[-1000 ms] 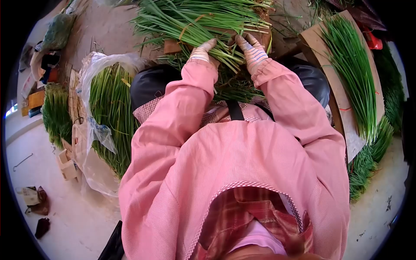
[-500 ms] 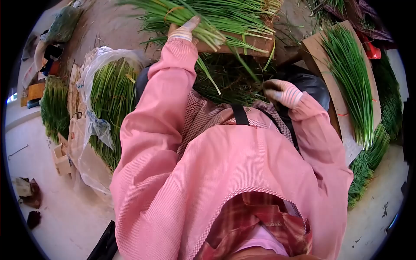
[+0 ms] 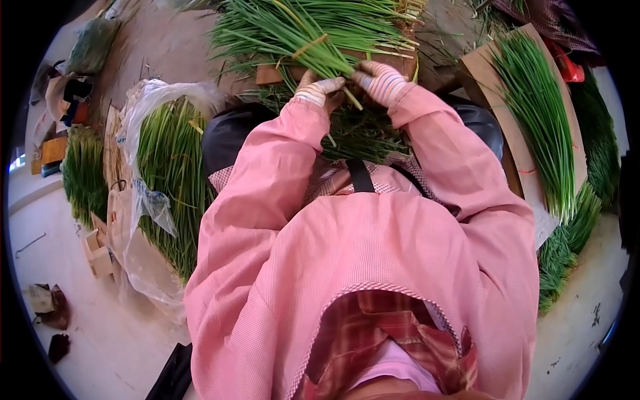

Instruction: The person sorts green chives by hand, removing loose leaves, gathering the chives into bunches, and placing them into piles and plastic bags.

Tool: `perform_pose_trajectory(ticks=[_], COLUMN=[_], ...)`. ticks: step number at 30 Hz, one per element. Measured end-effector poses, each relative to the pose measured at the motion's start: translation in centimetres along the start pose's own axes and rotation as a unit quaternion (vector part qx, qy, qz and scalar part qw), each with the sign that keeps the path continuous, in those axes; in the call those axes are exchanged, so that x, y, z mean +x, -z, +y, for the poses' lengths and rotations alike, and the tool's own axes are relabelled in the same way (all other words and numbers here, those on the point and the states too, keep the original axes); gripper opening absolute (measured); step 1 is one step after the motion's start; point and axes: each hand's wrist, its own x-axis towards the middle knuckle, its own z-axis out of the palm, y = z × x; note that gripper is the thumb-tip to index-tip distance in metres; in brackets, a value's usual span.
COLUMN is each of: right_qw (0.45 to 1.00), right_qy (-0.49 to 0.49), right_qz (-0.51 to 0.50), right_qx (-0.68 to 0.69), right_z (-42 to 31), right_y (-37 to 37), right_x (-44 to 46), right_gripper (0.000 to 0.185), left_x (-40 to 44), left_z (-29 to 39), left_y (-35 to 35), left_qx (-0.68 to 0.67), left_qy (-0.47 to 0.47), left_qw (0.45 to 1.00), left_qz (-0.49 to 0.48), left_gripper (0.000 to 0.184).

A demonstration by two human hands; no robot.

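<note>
A tied bundle of long green stalks (image 3: 325,59) slants over the front of a low wooden board (image 3: 270,75), an orange band around it. Both hands wear striped gloves. My left hand (image 3: 320,88) is closed around the pale lower ends from the left. My right hand (image 3: 375,80) pinches the same ends from the right, close to the left fingertips. More loose green stalks (image 3: 360,23) lie in a pile on the board behind the bundle. Cut leaves (image 3: 367,133) lie below the hands, between the knees.
At the left, a clear plastic bag (image 3: 143,113) holds upright green stalks (image 3: 170,150), with another bunch (image 3: 83,170) beyond. At the right, a banded bundle (image 3: 543,127) rests on a slanted cardboard sheet (image 3: 480,63); more greens (image 3: 560,257) lie below it.
My left hand has brought the bundle back toward the body from the upper left. My right hand has moved up from near the right knee and now grips the stalk ends.
</note>
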Motion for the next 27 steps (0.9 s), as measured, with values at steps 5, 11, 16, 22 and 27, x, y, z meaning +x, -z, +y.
perform_pose_trajectory(ticks=[5, 11, 16, 22, 27], right_qw=[0.947, 0.937, 0.959, 0.993, 0.955], right_qy=[-0.139, 0.056, 0.164, -0.055, -0.116], right_qz=[0.106, 0.300, 0.182, -0.028, -0.016], right_qx=[0.268, -0.169, -0.142, 0.105, 0.273], right_z=[0.8, 4.7, 1.5, -2.2, -1.9], right_y=[3.2, 6.3, 5.8, -1.5, -2.2], right_x=[-0.2, 2.8, 1.6, -0.5, -0.1], right_gripper=[0.040, 0.035, 0.032, 0.057, 0.049], left_x=[-1.6, -1.9, -2.3, -1.9, -4.1], left_z=[1.1, 0.6, 0.8, -0.9, 0.2], left_y=[0.9, -0.4, -0.2, 1.3, -0.2], left_qx=[0.028, -0.089, -0.090, -0.004, 0.058], left_qy=[0.002, 0.075, 0.062, 0.067, 0.076], left_qw=[0.999, 0.982, 0.984, 0.997, 0.994], left_qz=[0.031, 0.147, 0.144, 0.031, 0.045], left_gripper=[0.047, 0.025, 0.025, 0.033, 0.028])
